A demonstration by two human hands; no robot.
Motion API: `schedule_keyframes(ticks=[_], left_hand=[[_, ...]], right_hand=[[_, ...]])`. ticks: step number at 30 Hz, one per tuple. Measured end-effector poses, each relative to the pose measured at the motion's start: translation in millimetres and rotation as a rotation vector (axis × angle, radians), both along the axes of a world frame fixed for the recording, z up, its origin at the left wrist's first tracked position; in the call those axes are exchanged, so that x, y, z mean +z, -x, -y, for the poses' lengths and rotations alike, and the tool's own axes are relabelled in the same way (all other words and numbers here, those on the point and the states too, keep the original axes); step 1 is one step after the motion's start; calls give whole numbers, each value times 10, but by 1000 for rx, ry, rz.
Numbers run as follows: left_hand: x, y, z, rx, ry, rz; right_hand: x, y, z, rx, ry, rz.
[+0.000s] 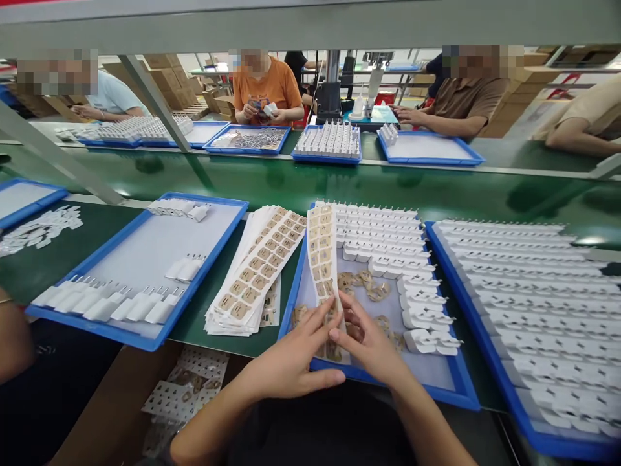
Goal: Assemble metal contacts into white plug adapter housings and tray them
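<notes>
A strip of tan stickers [322,249] on white backing lies lengthwise over the left side of a blue-rimmed tray [463,388]. My left hand [295,349] rests on the strip's near part with its fingers stretched out and thumb apart. From the right, my right hand [371,343] touches the same part, thumb and forefinger apart and the other fingers bent. Crumpled tan scraps [371,285] lie beside the strip in the tray. Rows of white plug adapters [383,226] fill the tray's far and right sides. My hands cover the strip's near stickers.
To the left lie stacked sticker sheets [262,268] and a tray of white adapters [194,336]. A full adapter tray [528,310] stands at right. Beyond the green belt [272,178], several people work behind more trays. A metal beam [310,29] crosses overhead. Another person's arm [12,336] shows at left.
</notes>
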State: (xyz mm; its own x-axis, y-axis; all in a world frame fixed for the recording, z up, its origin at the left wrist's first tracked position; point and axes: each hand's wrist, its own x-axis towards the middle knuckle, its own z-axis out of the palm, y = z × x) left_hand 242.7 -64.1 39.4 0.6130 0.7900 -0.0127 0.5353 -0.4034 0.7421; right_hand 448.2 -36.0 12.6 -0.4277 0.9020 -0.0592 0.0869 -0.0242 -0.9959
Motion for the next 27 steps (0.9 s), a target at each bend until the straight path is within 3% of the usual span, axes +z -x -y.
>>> schedule_keyframes(ticks=[2,3,7,10,12,14,16,18,23,27], left_hand=[[-14,76,-102,4,24,27],[-42,146,-178,80,4,35],[-243,636,-601,648,-186,-183],[-398,1056,-926,917,-107,-453],[-481,1255,-1094,951,20,-526],[-555,1368,-1206,934,81,-534],[-626,1422,-1267,917,71,-525],[-691,1451,-1292,918,46,-515],[-777,1528,-1320,909,0,-467],[-756,1508,-1341,885,0,-415]], right_hand=[[-49,-129,-14,-59,-10,55],[-86,-199,-24,-83,-8,67],[-235,-399,-44,-125,32,39],[-244,-267,-27,-91,54,62],[-196,-32,-23,-72,43,65],[-139,250,-38,-114,80,-64],[-107,504,-69,-216,186,-242],[-115,691,-103,-220,263,-288],[-219,908,-148,-86,86,55],[-229,983,-178,-94,120,149]])
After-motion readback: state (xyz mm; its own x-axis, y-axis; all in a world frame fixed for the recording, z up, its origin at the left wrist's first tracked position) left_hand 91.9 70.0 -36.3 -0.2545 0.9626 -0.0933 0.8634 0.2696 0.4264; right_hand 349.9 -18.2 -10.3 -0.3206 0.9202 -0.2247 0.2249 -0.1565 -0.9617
